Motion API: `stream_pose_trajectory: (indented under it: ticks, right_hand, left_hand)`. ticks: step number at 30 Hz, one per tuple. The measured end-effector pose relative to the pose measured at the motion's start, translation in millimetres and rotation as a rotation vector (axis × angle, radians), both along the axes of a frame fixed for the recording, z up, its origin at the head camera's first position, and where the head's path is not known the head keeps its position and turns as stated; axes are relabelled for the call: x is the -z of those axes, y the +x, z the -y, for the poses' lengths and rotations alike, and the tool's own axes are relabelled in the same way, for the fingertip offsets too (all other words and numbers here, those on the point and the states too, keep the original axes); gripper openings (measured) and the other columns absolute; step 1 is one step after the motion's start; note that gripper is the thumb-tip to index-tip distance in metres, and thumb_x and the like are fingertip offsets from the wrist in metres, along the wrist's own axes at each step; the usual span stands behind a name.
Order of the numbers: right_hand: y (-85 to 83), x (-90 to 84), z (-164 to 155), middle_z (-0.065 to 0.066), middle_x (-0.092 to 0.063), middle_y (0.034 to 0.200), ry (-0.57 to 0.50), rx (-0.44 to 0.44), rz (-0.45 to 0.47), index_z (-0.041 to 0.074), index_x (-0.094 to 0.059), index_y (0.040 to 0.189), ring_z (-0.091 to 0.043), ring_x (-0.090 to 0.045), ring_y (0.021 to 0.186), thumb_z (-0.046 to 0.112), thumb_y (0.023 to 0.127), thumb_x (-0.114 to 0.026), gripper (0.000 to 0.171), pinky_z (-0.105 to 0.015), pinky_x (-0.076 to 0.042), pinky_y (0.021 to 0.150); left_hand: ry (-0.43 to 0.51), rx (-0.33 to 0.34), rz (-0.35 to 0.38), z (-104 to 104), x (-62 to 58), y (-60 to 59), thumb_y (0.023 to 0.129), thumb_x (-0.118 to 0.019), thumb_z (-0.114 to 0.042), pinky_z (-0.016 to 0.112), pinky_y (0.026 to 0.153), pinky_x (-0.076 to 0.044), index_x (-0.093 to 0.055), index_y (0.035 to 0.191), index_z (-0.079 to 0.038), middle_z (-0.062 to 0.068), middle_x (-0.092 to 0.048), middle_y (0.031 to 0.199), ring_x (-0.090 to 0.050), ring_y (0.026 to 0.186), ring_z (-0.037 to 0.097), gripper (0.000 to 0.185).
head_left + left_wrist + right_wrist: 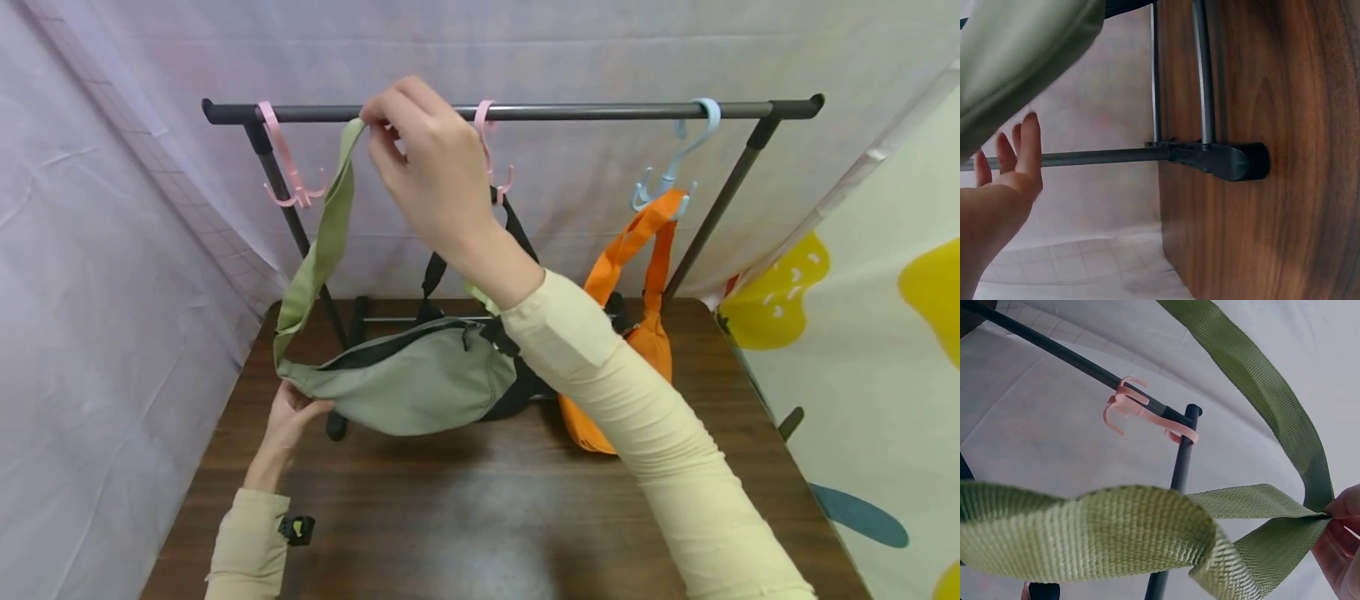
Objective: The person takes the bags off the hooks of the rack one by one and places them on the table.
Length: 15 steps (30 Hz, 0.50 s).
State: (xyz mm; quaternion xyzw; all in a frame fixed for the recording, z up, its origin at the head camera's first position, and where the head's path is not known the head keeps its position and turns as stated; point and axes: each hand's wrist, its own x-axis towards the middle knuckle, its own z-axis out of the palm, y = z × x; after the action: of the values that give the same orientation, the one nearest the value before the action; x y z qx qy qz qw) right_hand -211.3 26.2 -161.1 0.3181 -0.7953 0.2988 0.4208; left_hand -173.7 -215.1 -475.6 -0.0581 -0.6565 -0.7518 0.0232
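Note:
A grey-green waist bag hangs tilted in front of the rack, above the table, its dark zipped opening facing up. With thumb and fingertips my right hand pinches its green webbing strap up beside the rail, left of the middle pink hook. In the right wrist view the folded strap meets at the pinching fingertips. My left hand is at the bag's lower left end, thumb pointing right under it. The left wrist view shows the left fingers extended close beside the bag.
The dark metal rack stands on a brown wooden table. One pink hook hangs at left, another pink hook mid-rail holding a black strap. An orange bag hangs from the blue hook at right.

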Motion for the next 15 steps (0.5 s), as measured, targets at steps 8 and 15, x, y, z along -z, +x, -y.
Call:
stream_pose_trajectory:
  ticks: [8, 15]
  right_hand:
    - [-3.7, 8.0, -5, -0.007, -0.061, 0.087, 0.007, 0.032, -0.017, 0.001, -0.066, 0.088, -0.014, -0.058, 0.08, 0.002, 0.086, -0.047, 0.019, -0.015, -0.043, 0.071]
    - [-18.1, 19.1, -16, -0.009, -0.061, 0.085, 0.031, 0.074, -0.002, 0.0, -0.066, 0.086, -0.015, -0.058, 0.078, 0.0, 0.085, -0.048, 0.018, -0.02, -0.045, 0.07]
  left_hand:
    - [-0.156, -0.059, 0.223, -15, -19.3, 9.7, 0.079, -0.057, 0.007, 0.014, 0.075, -0.044, -0.04, 0.114, -0.009, -0.02, -0.054, 0.09, -0.052, 0.084, -0.003, 0.042]
    - [-0.019, -0.114, 0.106, -16, -26.3, 18.6, 0.076, -0.055, 0.012, 0.017, 0.069, -0.047, -0.054, 0.095, -0.019, -0.013, -0.059, 0.087, -0.056, 0.08, 0.001, 0.036]
